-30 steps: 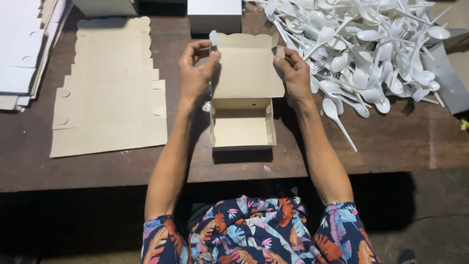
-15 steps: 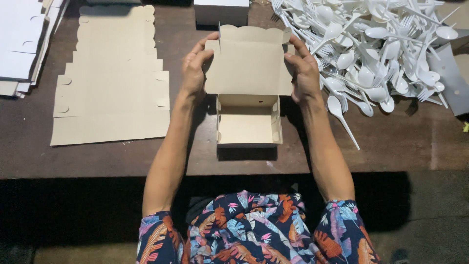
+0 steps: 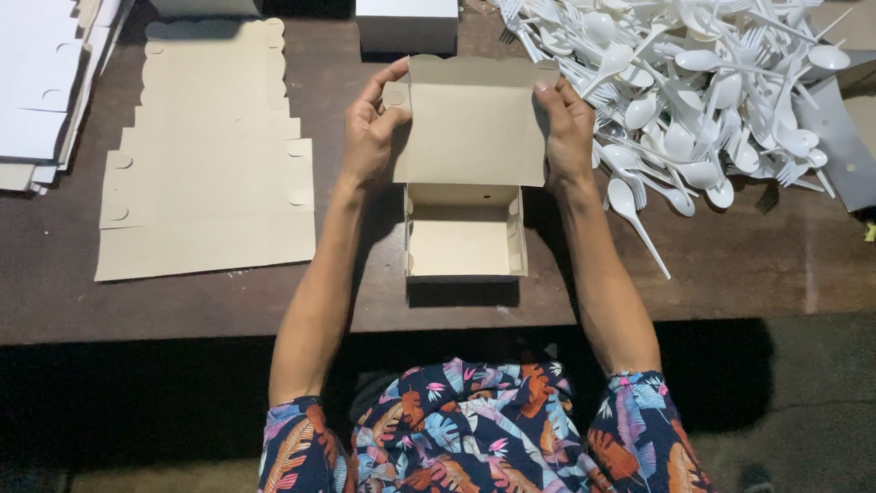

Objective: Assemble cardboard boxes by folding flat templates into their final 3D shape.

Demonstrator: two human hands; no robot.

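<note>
Bright overhead light, sharp centre, dark lower band

Light falls from above and slightly ahead onto the worktop [image 3: 785, 265], leaving the pile of white plastic spoons and forks [image 3: 693, 100] near glare, its highlights washed out. The open cardboard box [image 3: 464, 228] casts a short, hard shadow toward the viewer, and both forearms throw soft shadows beside them. Below the worktop edge the scene drops into deep black, with little detail. Focus is crisp on the left hand [image 3: 370, 137] and right hand [image 3: 568, 132]; the flat cardboard sheets [image 3: 205, 183] look evenly lit. No motion blur shows; the corners look slightly dimmer.
</note>
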